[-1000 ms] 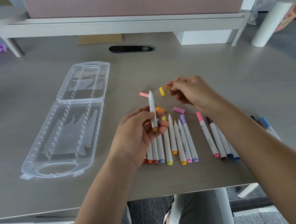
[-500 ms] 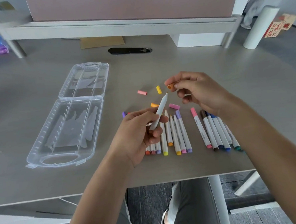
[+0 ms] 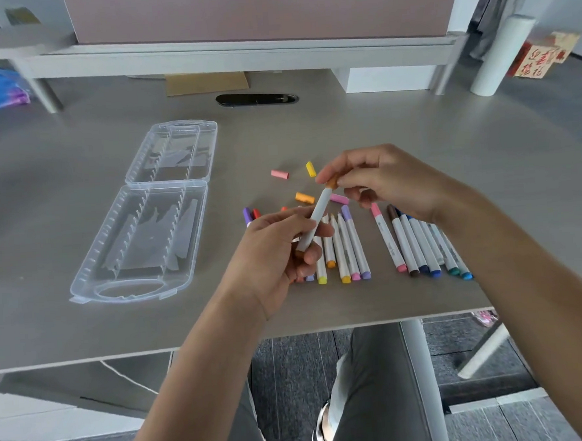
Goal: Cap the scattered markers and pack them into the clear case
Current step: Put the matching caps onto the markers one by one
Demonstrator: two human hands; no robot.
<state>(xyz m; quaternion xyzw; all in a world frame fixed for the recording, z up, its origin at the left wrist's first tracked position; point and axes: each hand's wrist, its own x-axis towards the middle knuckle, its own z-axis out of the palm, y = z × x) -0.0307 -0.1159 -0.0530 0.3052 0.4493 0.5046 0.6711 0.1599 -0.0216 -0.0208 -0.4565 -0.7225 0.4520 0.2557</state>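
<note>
My left hand (image 3: 281, 251) grips a white marker (image 3: 316, 215) by its lower end, tilted up to the right. My right hand (image 3: 386, 180) pinches an orange cap (image 3: 331, 182) that sits on the marker's tip. Below my hands, several markers (image 3: 349, 247) lie side by side on the grey table (image 3: 413, 127), and another group of markers (image 3: 417, 243) lies to the right. Loose caps lie behind them: pink cap (image 3: 280, 174), yellow cap (image 3: 310, 168), orange cap (image 3: 304, 197), another pink cap (image 3: 339, 199). The clear case (image 3: 147, 236) lies open and empty at the left.
A raised white shelf (image 3: 238, 54) runs along the back of the table, with a black cable slot (image 3: 256, 98) in front of it. A white roll (image 3: 501, 57) stands at the back right. The table's front edge is close below the markers.
My left hand tilted the marker from upright towards the right. My right hand brought the orange cap down onto the marker's tip.
</note>
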